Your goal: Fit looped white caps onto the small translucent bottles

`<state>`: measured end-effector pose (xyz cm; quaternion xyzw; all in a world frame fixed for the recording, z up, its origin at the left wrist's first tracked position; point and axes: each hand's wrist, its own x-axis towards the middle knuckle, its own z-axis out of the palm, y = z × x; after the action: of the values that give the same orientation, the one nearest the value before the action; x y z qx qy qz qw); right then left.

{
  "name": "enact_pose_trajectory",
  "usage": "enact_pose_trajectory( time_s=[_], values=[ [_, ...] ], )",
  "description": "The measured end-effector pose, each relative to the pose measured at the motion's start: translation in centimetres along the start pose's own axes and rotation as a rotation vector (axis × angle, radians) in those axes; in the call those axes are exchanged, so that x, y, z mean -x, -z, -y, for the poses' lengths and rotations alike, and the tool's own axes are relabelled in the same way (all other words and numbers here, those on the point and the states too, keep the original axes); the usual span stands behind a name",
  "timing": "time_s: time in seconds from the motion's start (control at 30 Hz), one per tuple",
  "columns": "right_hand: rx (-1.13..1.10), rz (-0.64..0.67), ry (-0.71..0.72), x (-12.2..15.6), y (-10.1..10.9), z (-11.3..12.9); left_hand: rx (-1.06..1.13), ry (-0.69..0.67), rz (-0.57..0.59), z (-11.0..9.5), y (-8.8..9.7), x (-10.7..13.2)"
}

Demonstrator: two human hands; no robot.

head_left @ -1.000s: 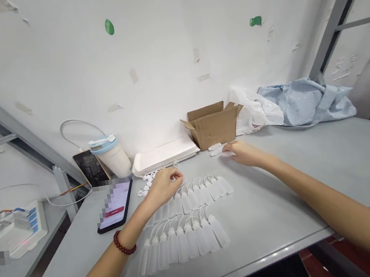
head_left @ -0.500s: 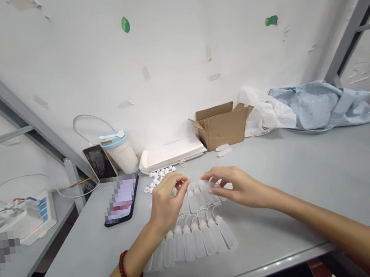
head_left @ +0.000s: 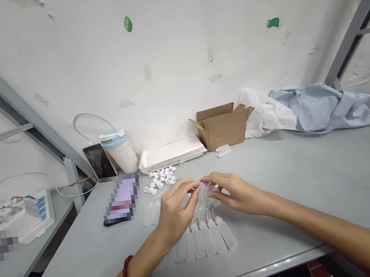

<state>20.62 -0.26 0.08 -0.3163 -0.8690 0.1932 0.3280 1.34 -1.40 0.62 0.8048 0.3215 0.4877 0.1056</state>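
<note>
My left hand (head_left: 178, 209) is in a pinch, with the thumb and forefinger meeting above the rows of bottles. Whatever it holds is too small and hidden to name. Right beside it, my right hand (head_left: 239, 191) grips a small translucent plastic bottle (head_left: 207, 188) between thumb and fingers; the fingers cover part of it. Below the hands lies a row of similar bottles (head_left: 207, 240) with white looped cords at their necks. More bottles (head_left: 151, 213) lie behind my left hand, mostly covered by it. White caps (head_left: 160, 179) form a loose pile just beyond.
On the grey table (head_left: 297, 177) are a phone (head_left: 123, 200), a cup with a blue lid (head_left: 120, 152), a stack of white sheets (head_left: 173, 153), an open cardboard box (head_left: 225, 128), a white plastic bag (head_left: 267, 115) and light blue cloth (head_left: 321, 105). A power strip (head_left: 39, 216) sits at left.
My left hand has moved right and slightly down, its fingertips now against those of my right hand at the bottle. The right hand has shifted slightly down and left.
</note>
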Motion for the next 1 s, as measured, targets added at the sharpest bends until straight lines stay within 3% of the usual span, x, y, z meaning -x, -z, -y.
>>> enact_pose_trajectory(
  time_s=[0.23, 0.6, 0.83, 1.0],
  values=[
    [0.025, 0.001, 0.023, 0.1, -0.2, -0.3, -0.063, -0.138, 0.062, -0.1, -0.1, 0.0],
    [-0.056, -0.011, -0.015, 0.0, -0.2, 0.3, -0.098, -0.212, 0.15, -0.1, 0.1, 0.1],
    [-0.181, -0.042, -0.123, 0.0, 0.1, 0.7, -0.13, -0.202, 0.021, -0.4, 0.1, -0.1],
    [-0.262, -0.032, -0.173, -0.1, 0.2, 0.9, -0.153, -0.226, 0.047, -0.2, 0.1, -0.1]
  ],
)
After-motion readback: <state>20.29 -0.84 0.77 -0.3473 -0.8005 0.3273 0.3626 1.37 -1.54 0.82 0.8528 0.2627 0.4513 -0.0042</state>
